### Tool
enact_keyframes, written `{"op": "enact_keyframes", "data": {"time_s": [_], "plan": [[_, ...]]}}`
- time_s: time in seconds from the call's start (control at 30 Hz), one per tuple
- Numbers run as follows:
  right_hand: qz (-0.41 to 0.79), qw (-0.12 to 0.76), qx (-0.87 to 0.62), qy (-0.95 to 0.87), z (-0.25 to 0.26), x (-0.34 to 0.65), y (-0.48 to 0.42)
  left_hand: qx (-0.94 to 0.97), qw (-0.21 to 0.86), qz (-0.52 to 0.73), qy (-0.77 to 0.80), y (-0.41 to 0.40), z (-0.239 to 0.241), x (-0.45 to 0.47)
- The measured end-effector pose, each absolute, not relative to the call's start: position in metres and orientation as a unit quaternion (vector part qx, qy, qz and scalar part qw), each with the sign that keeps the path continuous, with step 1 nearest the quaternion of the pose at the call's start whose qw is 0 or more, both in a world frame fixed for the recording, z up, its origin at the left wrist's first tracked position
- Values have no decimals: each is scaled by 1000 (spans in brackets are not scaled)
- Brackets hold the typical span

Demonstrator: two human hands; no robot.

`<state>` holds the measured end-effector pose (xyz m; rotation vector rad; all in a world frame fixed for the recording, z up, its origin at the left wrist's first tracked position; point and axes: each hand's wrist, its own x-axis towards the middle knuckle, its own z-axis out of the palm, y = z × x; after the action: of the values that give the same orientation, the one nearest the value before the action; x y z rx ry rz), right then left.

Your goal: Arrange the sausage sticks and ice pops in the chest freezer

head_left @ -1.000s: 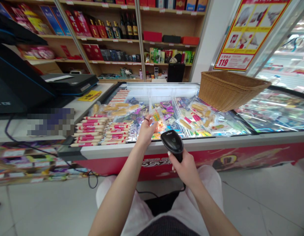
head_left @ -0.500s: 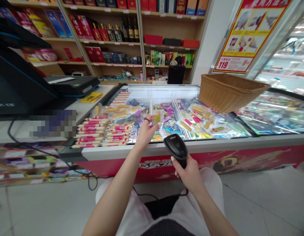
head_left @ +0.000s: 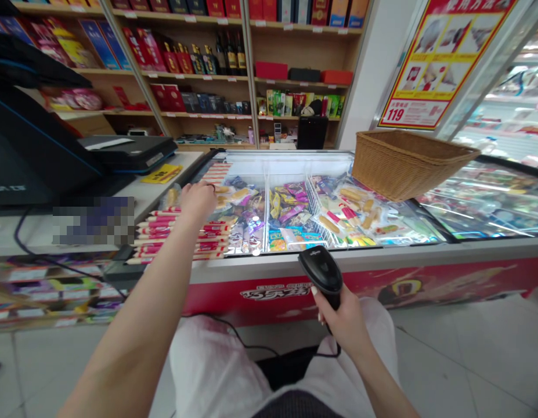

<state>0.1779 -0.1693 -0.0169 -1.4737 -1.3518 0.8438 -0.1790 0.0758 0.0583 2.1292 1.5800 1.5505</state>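
My right hand (head_left: 346, 318) is closed round the handle of a black barcode scanner (head_left: 321, 268), held low in front of the chest freezer (head_left: 382, 278); its cable hangs down by my lap. My left hand (head_left: 198, 199) reaches out to the left over clear packets of yellow snacks (head_left: 234, 193) lying on the freezer's glass lid. I see only the back of that hand; its fingers bend down out of sight, so what they hold, if anything, is hidden. Rows of red and pink sausage sticks (head_left: 159, 239) lie just below my left forearm.
A wicker basket (head_left: 408, 165) stands on the freezer at the right. Wrapped ice creams (head_left: 295, 209) fill the freezer bins. A black till screen (head_left: 29, 151) and a flat black device (head_left: 129, 152) sit on the counter at left. Shelves of bottles and boxes (head_left: 216, 52) line the back wall.
My left hand swung left, from the middle of the freezer to the snack packets; the small packet it held up is no longer seen. The scanner sank slightly lower and to the right.
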Motion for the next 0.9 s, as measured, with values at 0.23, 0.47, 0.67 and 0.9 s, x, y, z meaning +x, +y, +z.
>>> {"op": "enact_keyframes", "data": {"time_s": [0.23,0.47,0.67,0.9], "plan": [[341,484,-596,-542,-20,184,-171,754,-12,408,515,55,52,-102],[338,502,-588,-536,-19,187,-174,901,63,259,341,25,34,34],[331,510,-588,-535,-22,192,-174,911,120,247,308,29,27,77],[324,510,-586,-539,-23,193,-171,805,256,394,362,21,25,45]]}}
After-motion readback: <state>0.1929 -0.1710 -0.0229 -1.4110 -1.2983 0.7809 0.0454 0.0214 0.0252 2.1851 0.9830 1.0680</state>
